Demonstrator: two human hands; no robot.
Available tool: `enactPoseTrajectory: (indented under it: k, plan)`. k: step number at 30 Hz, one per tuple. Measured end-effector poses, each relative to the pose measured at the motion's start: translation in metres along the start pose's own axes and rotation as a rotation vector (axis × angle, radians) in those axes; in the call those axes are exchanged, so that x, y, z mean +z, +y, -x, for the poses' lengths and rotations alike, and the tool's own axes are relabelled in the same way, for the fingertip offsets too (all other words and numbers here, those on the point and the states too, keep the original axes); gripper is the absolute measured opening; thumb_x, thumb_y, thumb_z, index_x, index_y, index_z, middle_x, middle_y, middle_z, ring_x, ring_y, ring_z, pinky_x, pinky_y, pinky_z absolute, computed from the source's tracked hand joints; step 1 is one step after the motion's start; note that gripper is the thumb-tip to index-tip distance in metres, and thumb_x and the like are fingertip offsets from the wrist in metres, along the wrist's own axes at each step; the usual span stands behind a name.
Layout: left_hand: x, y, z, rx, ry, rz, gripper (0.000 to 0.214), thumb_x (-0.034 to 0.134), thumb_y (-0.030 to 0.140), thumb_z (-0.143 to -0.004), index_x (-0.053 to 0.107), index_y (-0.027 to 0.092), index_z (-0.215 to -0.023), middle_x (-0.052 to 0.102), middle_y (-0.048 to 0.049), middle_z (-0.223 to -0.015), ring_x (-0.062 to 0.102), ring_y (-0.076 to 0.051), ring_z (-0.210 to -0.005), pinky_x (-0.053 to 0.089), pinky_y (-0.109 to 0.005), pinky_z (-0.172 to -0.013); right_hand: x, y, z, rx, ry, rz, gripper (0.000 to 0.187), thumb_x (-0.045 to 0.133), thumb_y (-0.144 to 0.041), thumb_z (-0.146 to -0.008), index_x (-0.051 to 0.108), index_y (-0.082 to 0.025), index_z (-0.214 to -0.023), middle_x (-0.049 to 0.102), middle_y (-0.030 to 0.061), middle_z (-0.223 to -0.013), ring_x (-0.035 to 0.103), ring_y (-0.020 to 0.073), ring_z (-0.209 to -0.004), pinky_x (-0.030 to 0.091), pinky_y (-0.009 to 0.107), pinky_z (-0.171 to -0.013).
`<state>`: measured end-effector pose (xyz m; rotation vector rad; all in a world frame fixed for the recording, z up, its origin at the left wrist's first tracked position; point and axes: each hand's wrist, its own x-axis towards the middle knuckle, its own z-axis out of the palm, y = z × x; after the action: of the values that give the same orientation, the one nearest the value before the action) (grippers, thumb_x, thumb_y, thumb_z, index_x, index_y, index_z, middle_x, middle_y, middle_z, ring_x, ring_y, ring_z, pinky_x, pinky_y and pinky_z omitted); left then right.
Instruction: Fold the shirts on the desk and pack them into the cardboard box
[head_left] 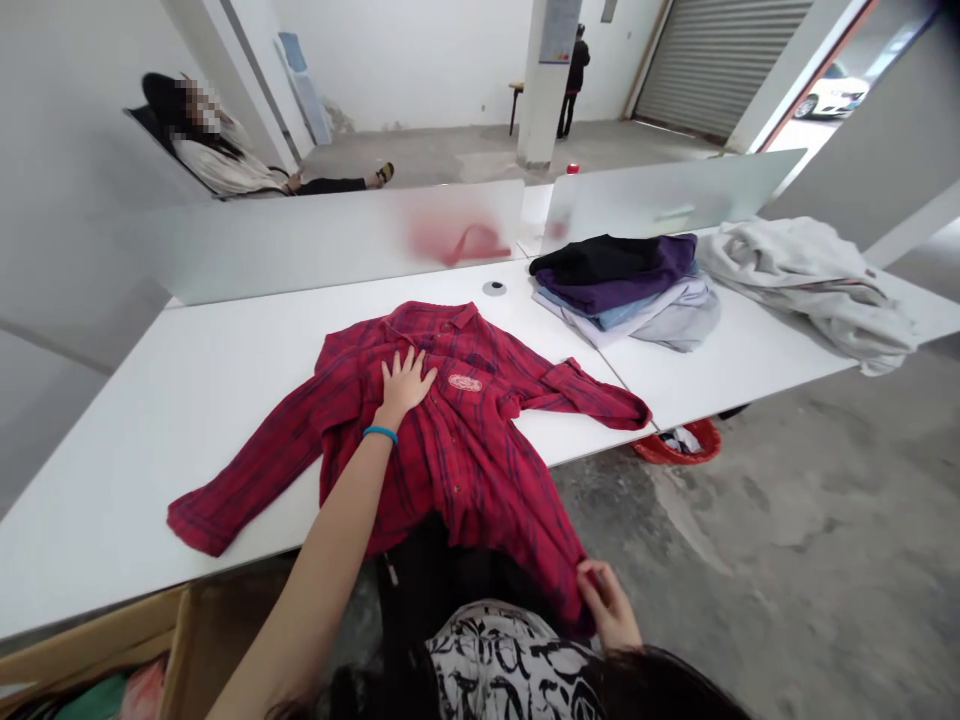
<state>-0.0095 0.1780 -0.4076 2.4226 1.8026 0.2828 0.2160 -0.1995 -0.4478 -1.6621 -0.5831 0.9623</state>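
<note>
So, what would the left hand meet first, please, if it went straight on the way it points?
The left hand lies flat on the red shirt, so sliding onward it would probably meet the shirt's collar first, then the frosted divider beyond, though depth is hard to judge.

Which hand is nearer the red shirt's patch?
Left hand: it lies flat on the shirt, just beside the patch. Right hand: it pinches the hem, well below the patch.
</note>
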Motion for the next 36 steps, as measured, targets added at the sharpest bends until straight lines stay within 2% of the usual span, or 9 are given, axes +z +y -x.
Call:
enactPoseTrajectory:
  k: [5, 8, 11, 16, 19, 22, 26, 31, 36]
  plan:
    - [-0.004, 0.001, 0.005, 0.081, 0.032, 0.016, 0.059, 0.034, 0.045, -0.093, 0.035, 0.017, -0.145, 0.029, -0.0130, -0.153, 0.017, -0.036, -0.143, 0.009, -0.062, -0.112, -0.013, -0.003, -0.004, -0.071, -0.100, 0.204, 0.009, 0.068, -0.039, -0.062, 0.068, -0.036, -0.070, 0.067, 0.0035, -0.077, 0.065, 0.0293, -0.074, 0.051, 0.045, -0.072]
    - [-0.007, 0.005, 0.021, 0.147, 0.055, 0.036, 0.058, 0.032, 0.042, -0.094, 0.034, 0.014, -0.145, 0.028, -0.0141, -0.154, 0.014, -0.033, -0.144, 0.012, -0.057, -0.113, -0.014, -0.040, -0.040, -0.181, -0.107, 0.251, 0.017, 0.066, -0.040, -0.067, 0.072, -0.033, -0.081, 0.069, 0.0070, -0.087, 0.064, 0.0308, -0.085, 0.046, 0.048, -0.086]
    - [-0.004, 0.010, 0.059, 0.178, 0.133, 0.123, 0.059, 0.032, 0.042, -0.094, 0.034, 0.010, -0.144, 0.028, -0.0178, -0.153, 0.016, -0.033, -0.144, 0.015, -0.057, -0.113, -0.001, -0.093, -0.079, -0.362, -0.181, 0.248, 0.024, 0.065, -0.039, -0.073, 0.072, -0.028, -0.093, 0.070, 0.0085, -0.098, 0.062, 0.0302, -0.095, 0.042, 0.047, -0.094]
    - [0.009, 0.018, 0.145, 0.165, 0.155, 0.229, 0.054, 0.040, 0.044, -0.091, 0.046, 0.017, -0.138, 0.039, -0.0158, -0.147, 0.024, -0.033, -0.141, 0.017, -0.059, -0.112, 0.059, -0.161, -0.128, -0.637, -0.420, 0.263, 0.024, 0.059, -0.032, -0.083, 0.070, -0.027, -0.103, 0.069, 0.0060, -0.104, 0.060, 0.0267, -0.101, 0.039, 0.044, -0.099]
    - [0.010, 0.024, 0.179, 0.125, 0.117, 0.249, 0.055, 0.045, 0.045, -0.089, 0.048, 0.019, -0.137, 0.041, -0.0134, -0.147, 0.026, -0.033, -0.141, 0.018, -0.056, -0.113, 0.108, -0.177, -0.158, -0.848, -0.572, 0.542, 0.031, 0.044, -0.023, -0.091, 0.067, -0.024, -0.113, 0.067, 0.0066, -0.111, 0.059, 0.0237, -0.107, 0.040, 0.041, -0.100]
    - [-0.001, 0.026, 0.189, 0.118, 0.090, 0.297, 0.051, 0.049, 0.047, -0.087, 0.054, 0.023, -0.132, 0.046, -0.0111, -0.144, 0.032, -0.033, -0.138, 0.024, -0.055, -0.111, 0.158, -0.183, -0.184, -0.979, -0.671, 0.957, 0.039, 0.038, -0.017, -0.093, 0.060, -0.018, -0.125, 0.059, 0.0100, -0.128, 0.052, 0.0227, -0.120, 0.038, 0.037, -0.103]
    - [-0.032, 0.011, 0.158, 0.121, 0.037, 0.350, 0.035, 0.044, 0.038, -0.091, 0.066, 0.025, -0.115, 0.067, -0.0093, -0.120, 0.059, -0.026, -0.115, 0.043, -0.040, -0.100, 0.212, -0.187, -0.215, -0.984, -0.630, 1.203, 0.046, 0.037, -0.007, -0.089, 0.055, -0.015, -0.131, 0.051, 0.0127, -0.138, 0.050, 0.0243, -0.123, 0.038, 0.034, -0.102]
    - [-0.063, -0.024, 0.056, 0.047, 0.100, 0.290, 0.040, 0.034, 0.028, -0.094, 0.060, 0.022, -0.123, 0.068, -0.0085, -0.117, 0.063, -0.023, -0.105, 0.044, -0.033, -0.095, 0.254, -0.197, -0.256, -0.931, -0.431, 1.215, 0.052, 0.032, -0.003, -0.087, 0.046, -0.009, -0.137, 0.043, 0.0175, -0.143, 0.044, 0.0288, -0.126, 0.038, 0.040, -0.101]
    - [-0.064, -0.047, -0.034, 0.063, 0.053, 0.218, 0.043, 0.040, 0.024, -0.090, 0.053, 0.018, -0.131, 0.068, -0.0111, -0.111, 0.064, -0.024, -0.098, 0.045, -0.034, -0.088, 0.277, -0.200, -0.291, -0.880, -0.273, 1.200, 0.058, 0.030, -0.002, -0.087, 0.033, -0.010, -0.145, 0.024, 0.0194, -0.153, 0.025, 0.0335, -0.138, 0.033, 0.049, -0.105]
